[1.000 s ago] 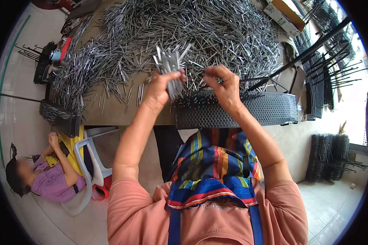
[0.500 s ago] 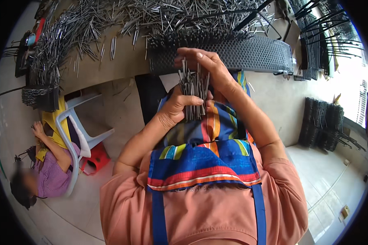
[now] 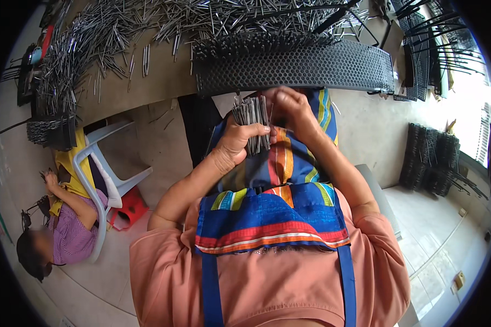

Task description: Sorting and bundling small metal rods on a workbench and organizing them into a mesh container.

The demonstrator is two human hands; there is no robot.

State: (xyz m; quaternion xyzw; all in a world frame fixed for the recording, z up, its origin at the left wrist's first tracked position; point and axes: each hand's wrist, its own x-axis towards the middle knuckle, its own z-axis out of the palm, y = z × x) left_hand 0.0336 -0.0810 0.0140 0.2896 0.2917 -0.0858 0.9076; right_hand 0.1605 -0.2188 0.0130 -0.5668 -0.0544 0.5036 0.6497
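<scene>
A bundle (image 3: 250,115) of thin metal rods was held above the lap, clasped in the left hand (image 3: 236,140), its thumb laid across the front and its fingers wrapped behind. The rods' long axis was pointed away from the body, toward the table edge, with the far ends bared above the grip and spread a little to the left. The right hand (image 3: 293,113) was raised just to the right of those ends, its fingers bent and partly closed; they were blurred by motion, and whether a rod was pinched there could not be told. Directly beyond both hands, a black perforated panel (image 3: 305,68) was set along the table (image 3: 166,76), its length run left to right, roughly square to the rods. The right hand was placed nearer to it than the left. Farther back, loose rods were heaped in a pile (image 3: 131,27).
</scene>
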